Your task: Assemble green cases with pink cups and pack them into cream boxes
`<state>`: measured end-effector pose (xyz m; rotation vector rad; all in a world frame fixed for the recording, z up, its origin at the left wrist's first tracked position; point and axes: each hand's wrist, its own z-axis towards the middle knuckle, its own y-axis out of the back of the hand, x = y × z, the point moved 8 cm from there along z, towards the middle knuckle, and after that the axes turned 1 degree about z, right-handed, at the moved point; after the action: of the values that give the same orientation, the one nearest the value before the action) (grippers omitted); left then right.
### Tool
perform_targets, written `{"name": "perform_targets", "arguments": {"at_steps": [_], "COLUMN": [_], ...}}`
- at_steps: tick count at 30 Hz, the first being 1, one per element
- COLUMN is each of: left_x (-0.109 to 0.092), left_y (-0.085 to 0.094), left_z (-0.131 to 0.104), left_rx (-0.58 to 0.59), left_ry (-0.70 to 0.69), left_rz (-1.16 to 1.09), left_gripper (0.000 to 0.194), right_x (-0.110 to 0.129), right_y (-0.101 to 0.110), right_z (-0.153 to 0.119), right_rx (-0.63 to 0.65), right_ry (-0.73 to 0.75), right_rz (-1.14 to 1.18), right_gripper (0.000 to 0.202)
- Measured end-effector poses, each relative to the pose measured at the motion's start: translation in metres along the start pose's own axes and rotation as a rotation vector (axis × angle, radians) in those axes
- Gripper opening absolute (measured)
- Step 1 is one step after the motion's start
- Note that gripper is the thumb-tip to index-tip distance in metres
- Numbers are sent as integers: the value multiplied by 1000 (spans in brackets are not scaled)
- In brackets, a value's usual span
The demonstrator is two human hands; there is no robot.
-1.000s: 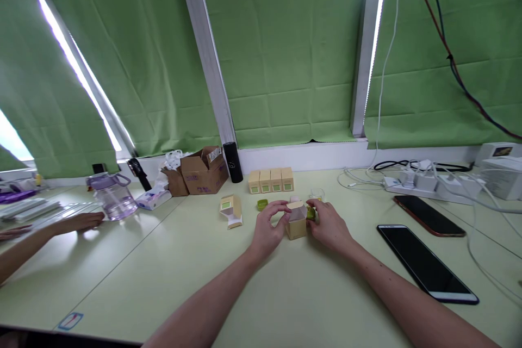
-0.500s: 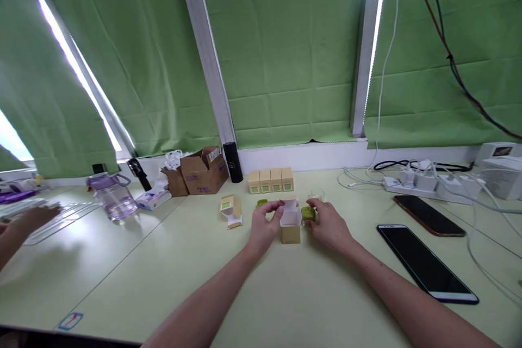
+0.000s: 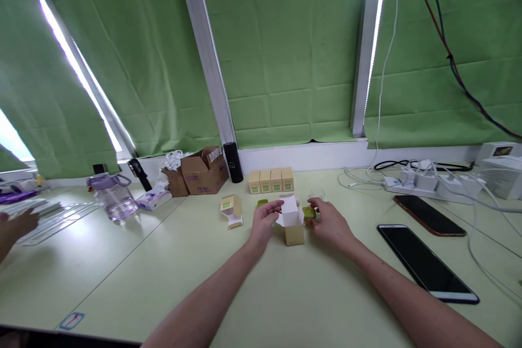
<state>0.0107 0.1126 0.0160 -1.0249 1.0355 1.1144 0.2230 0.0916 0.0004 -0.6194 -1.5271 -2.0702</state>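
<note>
A small kraft box (image 3: 294, 235) with a white inside stands open between my hands, its flaps raised. My left hand (image 3: 263, 221) is at the box's left side, thumb and fingers closed near a white flap. My right hand (image 3: 327, 221) grips a small green item (image 3: 309, 212) just right of the box. Behind that hand lies a clear round piece (image 3: 317, 193). Another green piece (image 3: 262, 203) sits behind my left fingers. To the left rests an opened kraft box (image 3: 231, 210). A row of several closed kraft boxes (image 3: 271, 180) stands farther back.
At the right lie two phones (image 3: 427, 261) (image 3: 428, 215) and a power strip (image 3: 432, 187) with cables. A purple-lidded jug (image 3: 114, 198), a tissue pack (image 3: 154, 198), a cardboard box (image 3: 204, 173) and a black cylinder (image 3: 232, 163) stand left. Another person's hand (image 3: 20, 225) is over trays at far left.
The open box has shifted slightly right and turned, and its white back flap stands more upright. My left fingers are a little farther from its middle. The other person's hand has moved left.
</note>
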Motion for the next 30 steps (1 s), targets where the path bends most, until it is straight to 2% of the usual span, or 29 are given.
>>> {"name": "perform_targets", "arguments": {"at_steps": [6,16,23,30], "left_x": [9,6,6,8], "left_y": [-3,-6,-6,-5], "left_z": [0,-2,-3,-3], "left_rx": [40,48,61,77], "left_ry": [40,79,79,74], "left_rz": [-34,-46,-29,-19], "left_gripper": [49,51,51,52], "right_x": [-2,-4,-7,2], "right_y": [-1,-5,19,43], "right_z": [2,5,9,4], "right_rx": [-3,1,-172,-328], "right_ry": [15,72,46,64], "right_rz": [25,20,248,540], "right_gripper": [47,43,36,45]}}
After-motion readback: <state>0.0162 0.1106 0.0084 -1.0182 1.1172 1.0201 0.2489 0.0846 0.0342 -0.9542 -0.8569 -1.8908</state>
